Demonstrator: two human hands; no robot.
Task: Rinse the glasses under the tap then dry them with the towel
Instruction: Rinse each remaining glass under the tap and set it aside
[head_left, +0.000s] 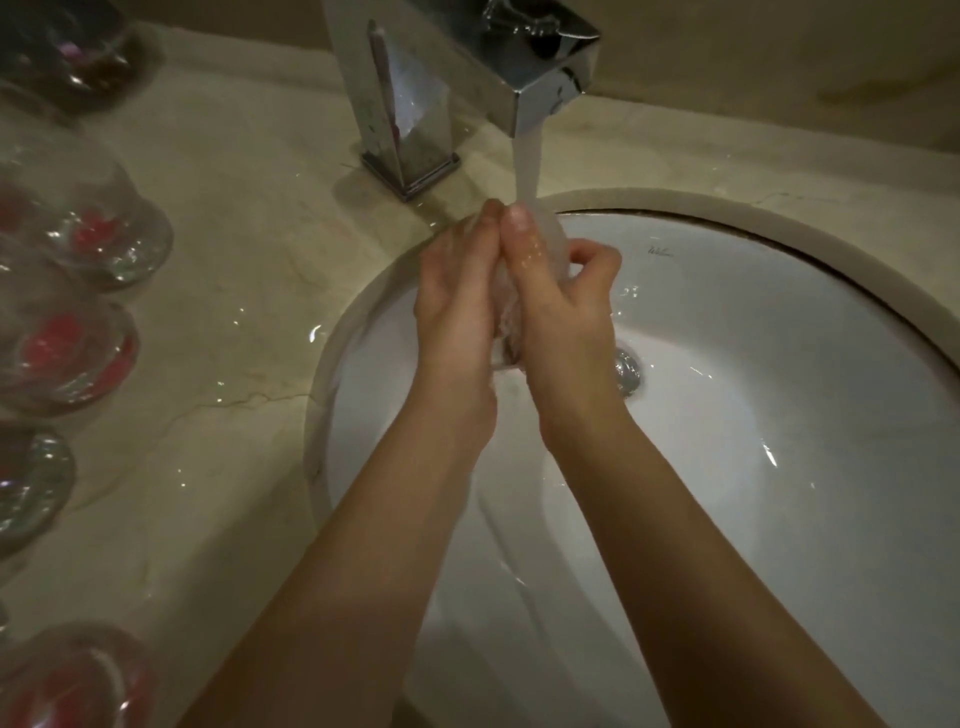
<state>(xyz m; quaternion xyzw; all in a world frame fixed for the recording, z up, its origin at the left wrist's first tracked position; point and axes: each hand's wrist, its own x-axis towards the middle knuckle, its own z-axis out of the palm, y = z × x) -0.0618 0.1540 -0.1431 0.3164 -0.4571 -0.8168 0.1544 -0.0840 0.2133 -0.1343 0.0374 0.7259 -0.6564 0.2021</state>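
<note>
Glass (506, 317): clear, pinned between both hands over the sink (753, 395), right under the stream!
Left hand (457, 296): wrapped round its left side.
Right hand (561, 306): clasping the right side.
Tap (540, 57): running.
Counter (234, 291): more glasses (93, 234) lined up left.

A clear glass (506, 317) sits under the running tap (524, 67), mostly hidden and blurred by water. More clear glasses (88, 228), some showing red inside, stand in a row at the bench's left edge.
</note>
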